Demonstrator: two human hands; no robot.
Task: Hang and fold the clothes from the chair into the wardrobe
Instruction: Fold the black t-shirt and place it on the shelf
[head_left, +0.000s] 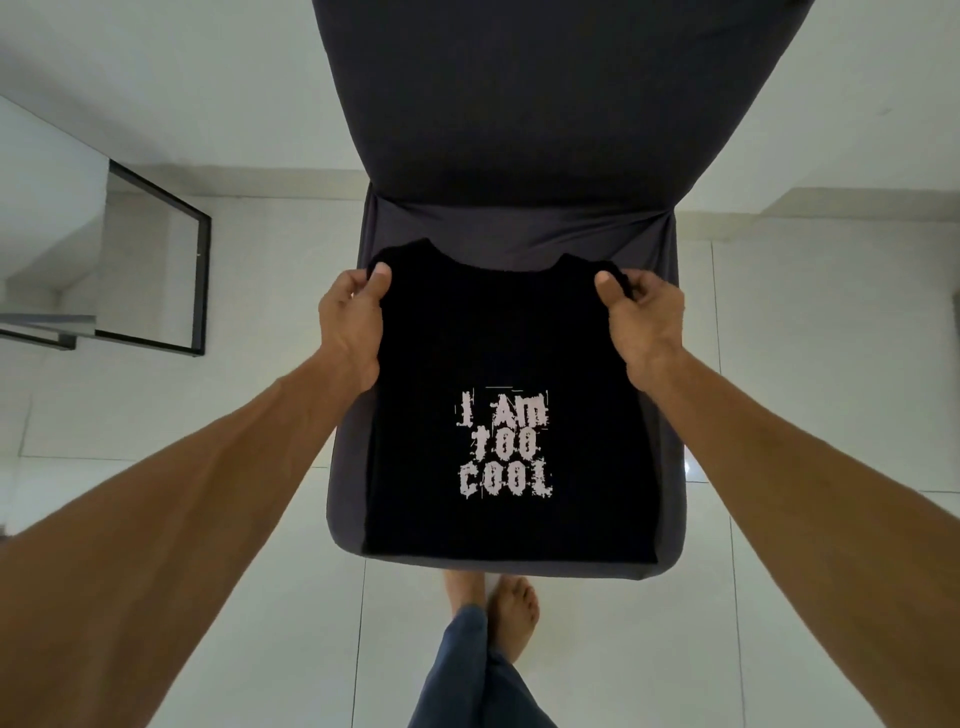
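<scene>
The black T-shirt (509, 338) lay flat on the chair seat (519, 221), collar toward the back edge and hem at the front edge. The left hand (353, 322) and right hand (644, 322) each pinched a shoulder corner, equally near.

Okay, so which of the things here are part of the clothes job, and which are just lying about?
Part of the job:
- T-shirt, black with white lettering, lying on the chair seat
- chair
- left hand and right hand, each pinching a shoulder of the T-shirt

Just there:
- mirror, black-framed, by the wall
- floor, tiled

No wardrobe is in view.
</scene>
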